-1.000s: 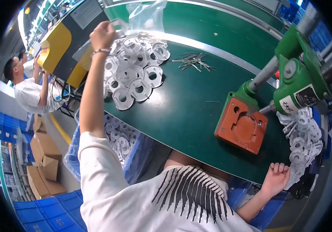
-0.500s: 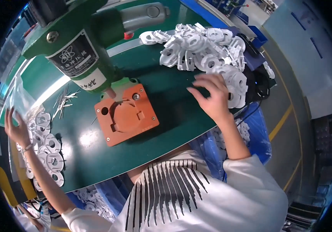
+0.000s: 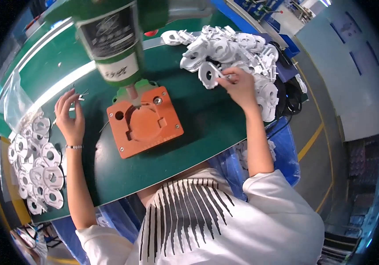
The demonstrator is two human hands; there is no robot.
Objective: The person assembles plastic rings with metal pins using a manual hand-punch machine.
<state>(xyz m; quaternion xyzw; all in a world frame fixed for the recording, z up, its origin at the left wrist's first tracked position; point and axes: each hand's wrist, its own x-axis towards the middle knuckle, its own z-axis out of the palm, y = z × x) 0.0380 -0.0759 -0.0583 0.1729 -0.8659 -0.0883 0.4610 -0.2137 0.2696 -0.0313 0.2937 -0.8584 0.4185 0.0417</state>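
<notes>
My right hand (image 3: 240, 86) pinches the edge of a white round plastic part (image 3: 207, 75) with a hole in its middle, at the front of a pile of similar parts (image 3: 225, 48). On the left, my left hand (image 3: 70, 119) reaches over thin metal pins (image 3: 82, 98). Its fingers are curled, with a gap between thumb and fingertips, and no held pin can be made out. Between my hands lies an orange fixture block (image 3: 145, 123) with a round recess and no part in it. A green press (image 3: 114, 48) stands over the block's far edge.
Several white ring parts (image 3: 50, 176) lie heaped at the table's left edge beside a clear plastic bag (image 3: 17, 104). A blue-lined bin (image 3: 286, 150) with white parts stands below the right edge. Black cables (image 3: 292, 104) lie by the right pile.
My right hand has moved forward to the pile's front and taken hold of a white part. My left hand has moved right from the left heap to the pins. The view has shifted slightly.
</notes>
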